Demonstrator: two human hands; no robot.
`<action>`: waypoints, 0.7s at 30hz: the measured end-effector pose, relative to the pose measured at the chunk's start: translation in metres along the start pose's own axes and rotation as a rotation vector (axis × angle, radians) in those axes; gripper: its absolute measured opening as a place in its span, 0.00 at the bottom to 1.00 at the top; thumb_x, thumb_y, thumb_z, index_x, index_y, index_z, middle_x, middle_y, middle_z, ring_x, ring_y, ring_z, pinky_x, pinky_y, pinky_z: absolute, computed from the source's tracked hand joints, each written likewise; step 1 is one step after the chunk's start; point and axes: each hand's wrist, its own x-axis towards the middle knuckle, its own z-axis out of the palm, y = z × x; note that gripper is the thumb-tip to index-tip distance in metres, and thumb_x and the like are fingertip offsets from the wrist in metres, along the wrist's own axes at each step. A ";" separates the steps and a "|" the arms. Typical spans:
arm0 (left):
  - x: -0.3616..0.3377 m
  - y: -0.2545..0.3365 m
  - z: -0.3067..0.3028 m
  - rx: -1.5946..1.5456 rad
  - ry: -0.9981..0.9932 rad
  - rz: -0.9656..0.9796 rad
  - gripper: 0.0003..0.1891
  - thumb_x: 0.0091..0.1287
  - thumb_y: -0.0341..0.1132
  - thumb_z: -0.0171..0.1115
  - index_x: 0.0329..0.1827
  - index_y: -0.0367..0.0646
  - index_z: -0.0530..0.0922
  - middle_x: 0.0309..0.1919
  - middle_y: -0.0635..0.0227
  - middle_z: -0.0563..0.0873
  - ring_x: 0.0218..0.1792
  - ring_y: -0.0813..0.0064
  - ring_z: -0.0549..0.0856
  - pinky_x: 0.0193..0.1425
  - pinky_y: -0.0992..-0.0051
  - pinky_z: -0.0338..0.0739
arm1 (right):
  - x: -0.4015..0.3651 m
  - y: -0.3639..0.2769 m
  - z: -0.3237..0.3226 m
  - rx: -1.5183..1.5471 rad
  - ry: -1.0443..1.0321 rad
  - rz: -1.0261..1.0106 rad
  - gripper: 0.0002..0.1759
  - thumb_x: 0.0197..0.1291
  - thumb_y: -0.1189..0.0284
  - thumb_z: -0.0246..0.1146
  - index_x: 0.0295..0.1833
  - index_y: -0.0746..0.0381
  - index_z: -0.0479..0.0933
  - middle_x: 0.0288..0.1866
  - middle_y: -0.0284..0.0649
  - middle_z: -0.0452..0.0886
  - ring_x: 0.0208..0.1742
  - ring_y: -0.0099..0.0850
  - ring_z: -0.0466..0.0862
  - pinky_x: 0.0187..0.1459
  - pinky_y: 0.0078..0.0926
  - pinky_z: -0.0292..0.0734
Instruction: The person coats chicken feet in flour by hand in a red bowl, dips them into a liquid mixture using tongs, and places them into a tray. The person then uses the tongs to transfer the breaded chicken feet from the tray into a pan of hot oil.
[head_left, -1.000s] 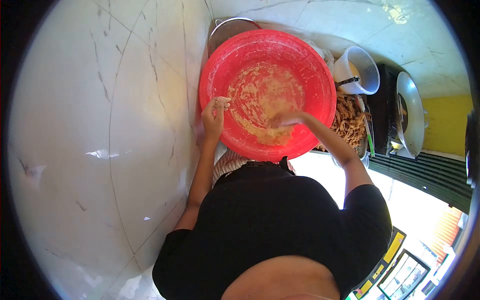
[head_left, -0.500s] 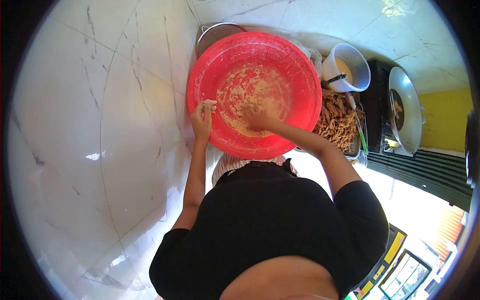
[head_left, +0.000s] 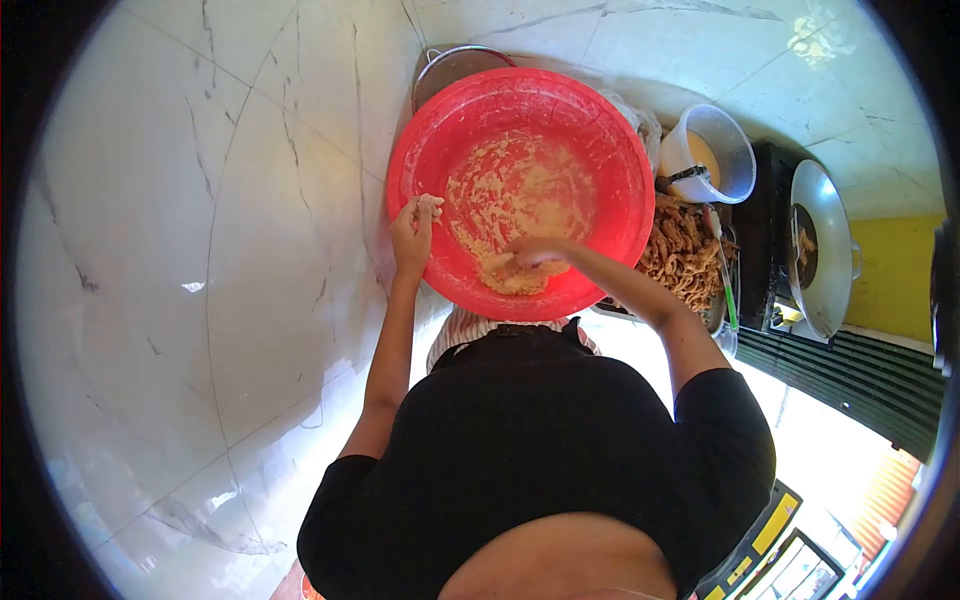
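Note:
A wide red plastic basin (head_left: 625, 225) holds pale yellow, crumbly flour (head_left: 510, 180) spread over its bottom. My right hand (head_left: 540, 252) is down in the basin on the near side, fingers stretched leftward against a small heap of the flour; their tips are partly hidden in it. At the left rim is my left hand (head_left: 410, 235), its fingers curled together and caked with pale paste at the tips. I cannot tell what, if anything, they hold.
Right of the basin stand a tray of brown fried strips (head_left: 680, 250) with green-handled tongs (head_left: 728, 290), a clear bucket (head_left: 730, 150) of pale liquid, and a large wok (head_left: 830, 260) on a black stove. A marbled tile wall (head_left: 290, 200) runs along the left.
My right hand has drawn toward me from the middle of the flour, and a heap has gathered by its fingers. My left hand stays at the rim. The whole view has shifted slightly.

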 end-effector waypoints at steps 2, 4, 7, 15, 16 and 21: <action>-0.001 0.007 0.002 -0.003 -0.017 0.020 0.16 0.69 0.39 0.45 0.37 0.35 0.78 0.26 0.69 0.80 0.29 0.83 0.77 0.37 0.81 0.72 | -0.013 0.004 -0.018 0.006 0.030 -0.031 0.31 0.48 0.59 0.61 0.56 0.64 0.67 0.51 0.48 0.71 0.52 0.34 0.72 0.40 0.35 0.74; 0.001 0.004 0.002 0.001 -0.022 0.015 0.16 0.69 0.39 0.46 0.37 0.35 0.78 0.26 0.69 0.80 0.29 0.82 0.77 0.37 0.81 0.72 | -0.018 0.019 -0.031 0.018 0.061 -0.059 0.33 0.47 0.58 0.61 0.58 0.62 0.65 0.53 0.47 0.70 0.54 0.34 0.71 0.41 0.35 0.74; -0.001 0.002 0.002 -0.029 -0.015 0.004 0.16 0.69 0.38 0.46 0.37 0.35 0.78 0.27 0.68 0.80 0.30 0.82 0.77 0.38 0.81 0.72 | 0.009 0.073 -0.051 0.103 0.352 -0.058 0.34 0.47 0.57 0.62 0.61 0.57 0.65 0.55 0.44 0.71 0.46 0.35 0.75 0.40 0.33 0.73; -0.002 0.006 0.003 -0.023 0.012 0.004 0.13 0.68 0.35 0.47 0.36 0.36 0.78 0.25 0.68 0.80 0.28 0.82 0.77 0.36 0.81 0.72 | 0.036 0.114 -0.016 -0.873 0.571 -0.154 0.38 0.50 0.55 0.59 0.66 0.53 0.56 0.67 0.47 0.54 0.69 0.43 0.52 0.64 0.41 0.52; -0.002 0.007 0.003 -0.023 0.016 0.010 0.13 0.68 0.36 0.47 0.36 0.36 0.78 0.25 0.68 0.80 0.28 0.82 0.77 0.36 0.81 0.72 | 0.027 0.102 -0.012 -0.875 0.570 -0.157 0.38 0.50 0.55 0.59 0.66 0.53 0.56 0.67 0.47 0.54 0.69 0.43 0.52 0.64 0.41 0.52; -0.001 0.000 0.004 -0.060 0.041 0.002 0.14 0.68 0.37 0.47 0.35 0.36 0.78 0.25 0.68 0.80 0.28 0.82 0.77 0.36 0.81 0.71 | 0.016 0.086 0.020 -0.928 0.091 0.121 0.43 0.52 0.44 0.51 0.69 0.50 0.45 0.71 0.49 0.43 0.69 0.52 0.46 0.63 0.56 0.44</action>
